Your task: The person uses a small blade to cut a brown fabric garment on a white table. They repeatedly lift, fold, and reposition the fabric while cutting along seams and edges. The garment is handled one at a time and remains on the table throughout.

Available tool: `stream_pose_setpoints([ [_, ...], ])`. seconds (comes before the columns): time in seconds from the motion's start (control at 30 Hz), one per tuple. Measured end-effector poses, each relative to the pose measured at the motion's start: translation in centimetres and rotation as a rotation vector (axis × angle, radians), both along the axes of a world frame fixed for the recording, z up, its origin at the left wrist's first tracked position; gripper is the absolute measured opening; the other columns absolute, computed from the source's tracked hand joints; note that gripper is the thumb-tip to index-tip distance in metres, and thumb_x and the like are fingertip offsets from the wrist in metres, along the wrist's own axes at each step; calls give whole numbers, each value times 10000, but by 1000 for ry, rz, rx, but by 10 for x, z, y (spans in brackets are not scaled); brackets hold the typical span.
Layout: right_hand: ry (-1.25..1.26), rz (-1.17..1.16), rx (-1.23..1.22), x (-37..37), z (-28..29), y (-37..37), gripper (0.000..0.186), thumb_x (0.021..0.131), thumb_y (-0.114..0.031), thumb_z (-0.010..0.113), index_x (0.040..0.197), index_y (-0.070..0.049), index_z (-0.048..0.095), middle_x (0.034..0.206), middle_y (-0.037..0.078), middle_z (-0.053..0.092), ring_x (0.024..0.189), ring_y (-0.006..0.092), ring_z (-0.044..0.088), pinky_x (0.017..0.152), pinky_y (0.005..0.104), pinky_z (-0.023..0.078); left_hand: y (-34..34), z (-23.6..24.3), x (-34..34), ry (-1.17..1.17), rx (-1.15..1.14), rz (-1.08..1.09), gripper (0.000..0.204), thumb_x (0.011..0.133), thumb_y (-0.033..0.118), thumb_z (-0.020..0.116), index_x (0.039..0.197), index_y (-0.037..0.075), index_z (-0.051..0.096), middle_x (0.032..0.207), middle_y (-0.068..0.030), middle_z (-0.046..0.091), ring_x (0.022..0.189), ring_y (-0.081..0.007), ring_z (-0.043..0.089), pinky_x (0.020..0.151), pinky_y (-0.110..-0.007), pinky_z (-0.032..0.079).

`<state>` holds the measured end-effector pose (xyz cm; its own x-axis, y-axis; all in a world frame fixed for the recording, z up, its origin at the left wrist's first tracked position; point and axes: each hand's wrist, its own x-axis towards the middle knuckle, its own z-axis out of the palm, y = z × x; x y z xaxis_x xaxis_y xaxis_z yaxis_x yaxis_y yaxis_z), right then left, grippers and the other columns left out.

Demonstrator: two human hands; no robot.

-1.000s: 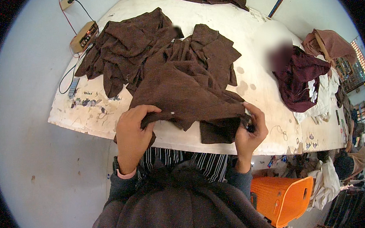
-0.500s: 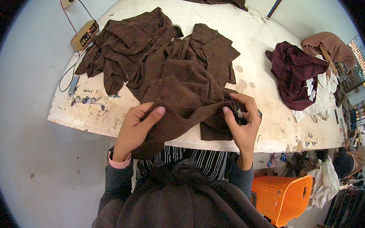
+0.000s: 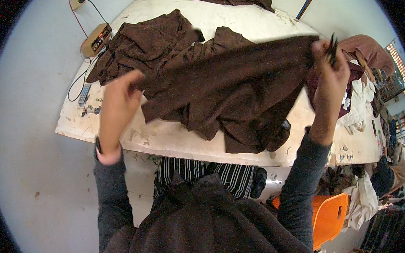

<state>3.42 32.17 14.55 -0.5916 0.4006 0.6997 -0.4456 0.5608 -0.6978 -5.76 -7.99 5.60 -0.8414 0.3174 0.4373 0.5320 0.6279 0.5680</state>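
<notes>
A dark brown cloth [image 3: 237,81] is stretched above the table between my raised hands, slightly blurred by motion. My left hand [image 3: 121,96] is closed on its left end. On the right, my right hand [image 3: 330,67] pinches the upper corner, and a small black pointed tool [image 3: 333,46] sticks up from the same hand; its kind is not clear. The lower folds of the cloth hang down over the tabletop. Behind it lies a heap of more brown cloth [image 3: 143,42], partly hidden by the stretched piece.
The white worktable [image 3: 171,146] has stained, worn edges. At its left stand a beige electrical box [image 3: 96,39] with cables and a grey remote [image 3: 84,93]. Maroon cloth [image 3: 358,72] and white cloth [image 3: 359,104] lie right. An orange basket [image 3: 329,220] stands below. Another person [image 3: 366,54] bends at the far right.
Both hands have risen and moved apart, the right one far to the right and up. The cloth, earlier bunched near the table's front edge, is now lifted and pulled wide.
</notes>
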Motion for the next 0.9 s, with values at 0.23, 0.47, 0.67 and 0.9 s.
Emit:
stream_pose_setpoints([
  [0.23,119,-236,133,9,13,29,221,1002,-201,659,1073,0,602,1000,35,614,945,136,532,881,262,429,30,34,-44,-134,377,-332,309,914,41,623,1223,53,618,1239,-43,650,1102,-144,613,965,-306,497],
  [0.47,-2,71,-283,43,-30,2,116,985,-138,675,1027,-49,613,911,-31,583,847,39,503,780,200,406,106,-29,-14,-280,175,-308,584,908,448,734,1311,46,601,1143,-225,694,1068,-296,679,882,-368,517],
  [0.67,-81,-174,-464,111,-56,13,144,967,-177,693,1021,-64,622,860,-41,562,768,52,495,708,206,398,96,-21,9,-252,89,-338,456,808,329,826,1188,124,680,730,-73,579,685,-196,580,640,-335,457],
  [0.9,-701,-250,-277,142,-163,24,159,1000,-193,651,951,-63,573,640,-75,444,575,22,321,511,235,221,54,-30,50,-284,-198,-315,466,775,379,840,1081,79,657,869,-91,669,790,-236,662,681,-360,504],
])
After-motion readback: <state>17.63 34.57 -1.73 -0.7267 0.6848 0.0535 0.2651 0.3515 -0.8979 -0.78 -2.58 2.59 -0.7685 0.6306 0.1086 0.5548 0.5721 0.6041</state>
